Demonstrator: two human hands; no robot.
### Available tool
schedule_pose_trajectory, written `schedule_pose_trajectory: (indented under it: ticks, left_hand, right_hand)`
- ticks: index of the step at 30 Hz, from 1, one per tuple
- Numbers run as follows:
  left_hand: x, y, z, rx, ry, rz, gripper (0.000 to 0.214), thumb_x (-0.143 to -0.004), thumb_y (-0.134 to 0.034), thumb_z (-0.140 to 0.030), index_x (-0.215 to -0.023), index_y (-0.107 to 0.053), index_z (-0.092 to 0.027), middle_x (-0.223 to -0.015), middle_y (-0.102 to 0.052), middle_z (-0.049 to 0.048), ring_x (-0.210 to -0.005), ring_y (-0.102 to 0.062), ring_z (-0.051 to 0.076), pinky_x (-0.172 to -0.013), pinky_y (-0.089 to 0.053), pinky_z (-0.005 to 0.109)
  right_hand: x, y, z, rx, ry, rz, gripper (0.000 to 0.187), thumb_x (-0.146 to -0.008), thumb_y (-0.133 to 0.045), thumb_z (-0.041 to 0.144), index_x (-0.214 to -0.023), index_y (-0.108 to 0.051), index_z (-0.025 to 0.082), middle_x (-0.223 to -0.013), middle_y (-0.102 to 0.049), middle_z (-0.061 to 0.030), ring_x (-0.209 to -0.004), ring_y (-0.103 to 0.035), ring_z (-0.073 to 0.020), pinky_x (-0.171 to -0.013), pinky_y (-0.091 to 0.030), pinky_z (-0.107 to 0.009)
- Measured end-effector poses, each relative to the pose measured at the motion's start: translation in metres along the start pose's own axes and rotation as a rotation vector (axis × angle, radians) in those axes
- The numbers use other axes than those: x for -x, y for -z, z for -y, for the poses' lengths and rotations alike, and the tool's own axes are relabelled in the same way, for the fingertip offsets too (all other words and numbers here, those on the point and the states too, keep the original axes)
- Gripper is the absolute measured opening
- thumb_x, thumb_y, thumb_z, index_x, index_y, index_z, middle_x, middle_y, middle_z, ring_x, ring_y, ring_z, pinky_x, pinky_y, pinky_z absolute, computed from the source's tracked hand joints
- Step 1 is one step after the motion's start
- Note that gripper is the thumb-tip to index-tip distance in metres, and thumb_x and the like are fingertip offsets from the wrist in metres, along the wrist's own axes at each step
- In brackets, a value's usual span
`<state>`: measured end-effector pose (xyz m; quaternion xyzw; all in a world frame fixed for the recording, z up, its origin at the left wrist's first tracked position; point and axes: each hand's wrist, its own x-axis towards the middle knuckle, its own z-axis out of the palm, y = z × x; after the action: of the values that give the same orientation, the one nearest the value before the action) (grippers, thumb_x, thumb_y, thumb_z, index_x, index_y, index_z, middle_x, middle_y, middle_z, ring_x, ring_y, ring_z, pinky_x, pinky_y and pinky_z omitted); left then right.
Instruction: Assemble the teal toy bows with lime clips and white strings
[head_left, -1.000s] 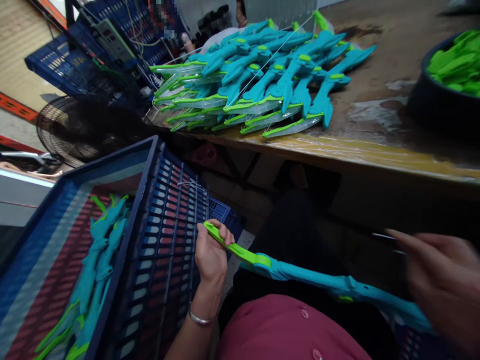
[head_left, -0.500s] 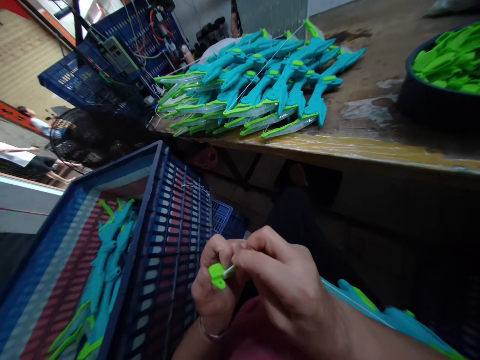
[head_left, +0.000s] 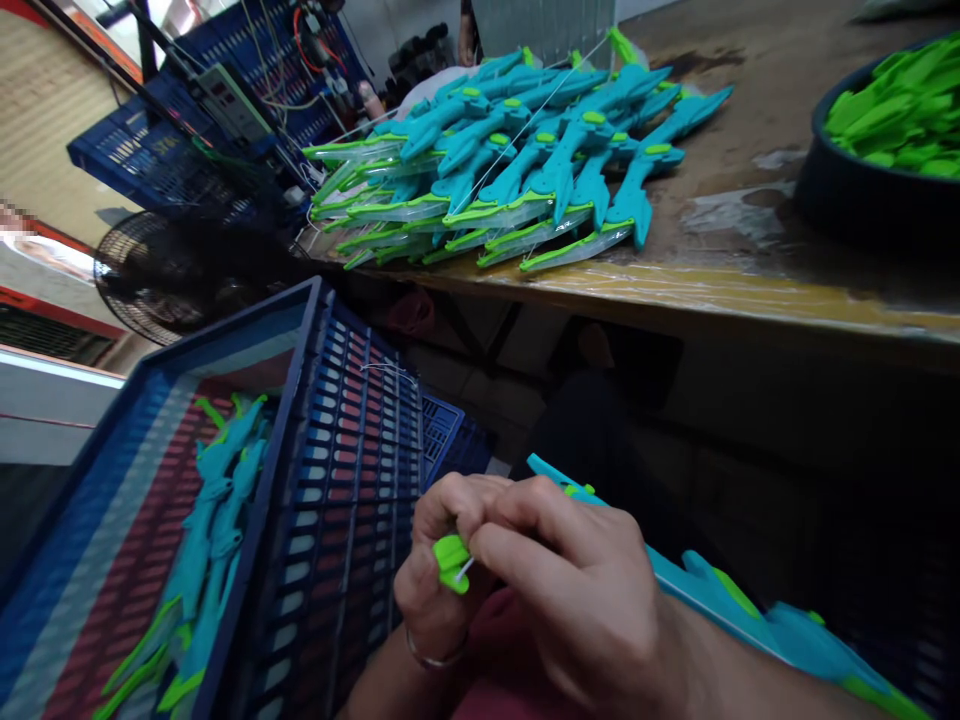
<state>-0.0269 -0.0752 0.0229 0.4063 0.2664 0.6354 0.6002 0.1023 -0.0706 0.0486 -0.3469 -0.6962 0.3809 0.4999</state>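
Observation:
A long teal and green toy bow (head_left: 720,600) lies across my lap, running from its green tip (head_left: 450,562) at the left to the lower right corner. My left hand (head_left: 427,590) is closed around the green tip. My right hand (head_left: 577,590) is over it, fingers pinched on a thin white string (head_left: 465,570) at that tip. Both hands touch each other below the table edge.
A pile of several finished teal and green bows (head_left: 517,150) lies on the wooden table (head_left: 750,280). A dark bowl (head_left: 870,200) of green parts stands at the right. A blue crate (head_left: 300,450) at my left holds several bows (head_left: 210,540). A black fan (head_left: 172,280) stands behind it.
A second ago my right hand was away at the right and the bow lay flat; it came over to the green tip and pinches the string. The bow's near limb tilted up.

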Motion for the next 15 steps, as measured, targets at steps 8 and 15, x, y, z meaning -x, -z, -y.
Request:
schedule_pose_trajectory:
  ticks: [8,15]
  left_hand:
    - [-0.005,-0.005,0.002,-0.02,0.005,0.01,0.04,-0.089,-0.06,-0.058,-0.077,-0.05,-0.022,-0.067,-0.047,0.0023,-0.068,-0.046,0.021,-0.074,-0.042,0.036]
    - [-0.011,-0.016,0.011,0.028,0.104,-0.111,0.043,-0.097,-0.051,-0.062,-0.084,-0.049,-0.021,-0.075,-0.045,0.0024,-0.069,-0.041,0.018,-0.071,-0.039,0.031]
  right_hand:
    - [-0.006,0.002,0.005,0.137,0.158,-0.044,0.025,-0.101,-0.05,0.025,-0.078,-0.057,0.021,-0.076,-0.065,0.0,-0.066,-0.063,-0.012,-0.049,-0.048,-0.02]
    - [-0.007,0.014,-0.01,0.311,0.323,-0.041,0.028,-0.107,-0.039,0.02,-0.115,-0.066,0.021,-0.098,-0.073,-0.0063,-0.091,-0.074,-0.0177,-0.071,-0.062,-0.023]
